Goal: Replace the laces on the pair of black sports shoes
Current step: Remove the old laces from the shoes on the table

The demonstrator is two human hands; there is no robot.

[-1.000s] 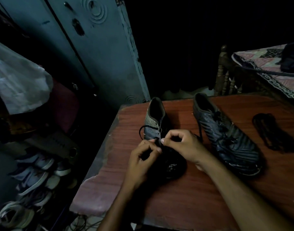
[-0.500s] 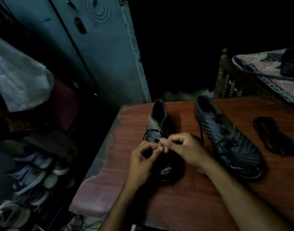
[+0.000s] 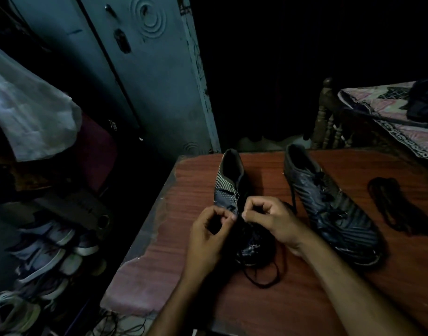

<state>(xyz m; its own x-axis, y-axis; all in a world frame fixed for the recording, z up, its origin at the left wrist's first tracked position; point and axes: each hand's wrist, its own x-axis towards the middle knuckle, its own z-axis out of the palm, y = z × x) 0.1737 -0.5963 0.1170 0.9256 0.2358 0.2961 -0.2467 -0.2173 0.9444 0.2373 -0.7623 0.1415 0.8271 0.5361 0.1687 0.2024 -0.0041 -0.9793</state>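
Note:
Two black sports shoes stand on a reddish wooden table [image 3: 293,299], heels away from me. The left shoe [image 3: 228,183] lies under both hands. My left hand [image 3: 210,236] and my right hand [image 3: 271,221] meet over its eyelets, each pinching the black lace [image 3: 263,275] between thumb and forefinger. A slack loop of that lace trails past the toe toward me. The right shoe [image 3: 329,209] stands apart to the right, laced in black. A loose bundle of black laces [image 3: 392,202] lies at the table's right side.
A grey-blue metal cupboard [image 3: 147,81] stands behind the table's left corner. Several shoes [image 3: 45,253] are piled on the floor at the left, under a hanging white cloth [image 3: 31,117]. A bed with a patterned cover [image 3: 387,112] is at the back right.
Both hands have drawn slightly toward me along the left shoe. The lace loop beside the shoe's collar is gone, and a slack loop now lies beyond the toe.

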